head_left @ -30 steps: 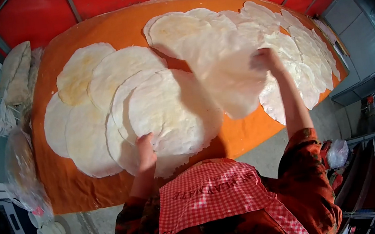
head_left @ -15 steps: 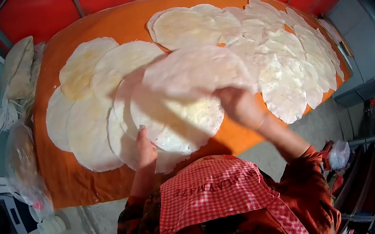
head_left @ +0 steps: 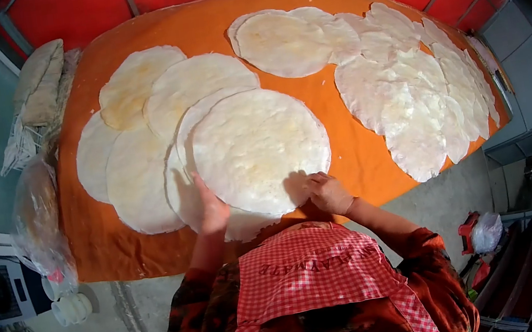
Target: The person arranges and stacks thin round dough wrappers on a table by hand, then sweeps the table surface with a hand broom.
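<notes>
Top dough sheet (head_left: 257,147): round, thin, pale, centre of frame, lying flat on the stack, slightly offset so rims of the sheets under it show along its left side.

Left to right. Left of centre: overlapping sheets (head_left: 137,183), fanned like shingles, some browned in patches; overlap presumably saves room on the orange cloth (head_left: 354,171) while leaving edges easy to find. Upper middle: small overlapped group (head_left: 280,43), running into the right-hand cluster (head_left: 405,100), which is packed tighter and more ragged. Bare cloth strip separates the cluster from the centre stack, which reads as keeping two lots apart.

Hands. Left hand (head_left: 212,206): lower middle, at the top sheet's lower-left rim, fingers extended up-frame, not clamped on anything; looks like an edge guide or steadying touch. Right hand (head_left: 329,192): at the lower-right rim, wrist bent inward, forearm coming in from lower right, fingers bunched together. Shadow falls on the sheet beside it. Can't tell if the rim is pinched or just touched.
</notes>
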